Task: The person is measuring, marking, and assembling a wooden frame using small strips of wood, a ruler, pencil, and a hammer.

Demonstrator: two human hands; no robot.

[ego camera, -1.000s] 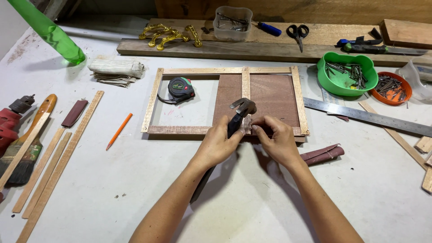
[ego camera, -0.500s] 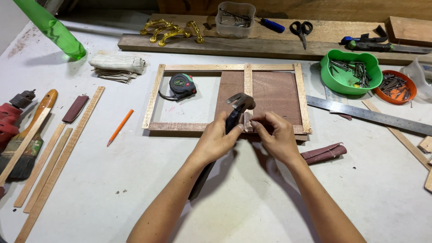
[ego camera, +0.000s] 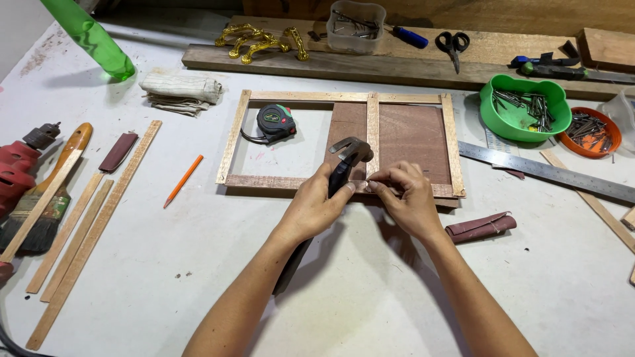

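White table (ego camera: 198, 251) carries a wooden frame (ego camera: 301, 180) near its far edge. Her left hand (ego camera: 314, 208) grips a hammer (ego camera: 344, 162) tightly; the right hand (ego camera: 407, 198) pinches fingertips shut at the frame's near rail, whatever they hold too small to tell.

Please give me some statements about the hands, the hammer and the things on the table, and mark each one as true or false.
1. The left hand grips the hammer close to its head. True.
2. The right hand pinches something small at the lower rail of the wooden frame. True.
3. The tape measure lies outside the frame. False: it lies inside the frame's open left part.
4. The orange pencil lies right of the frame. False: it lies left of it.
5. The green bowl holds nails. True.
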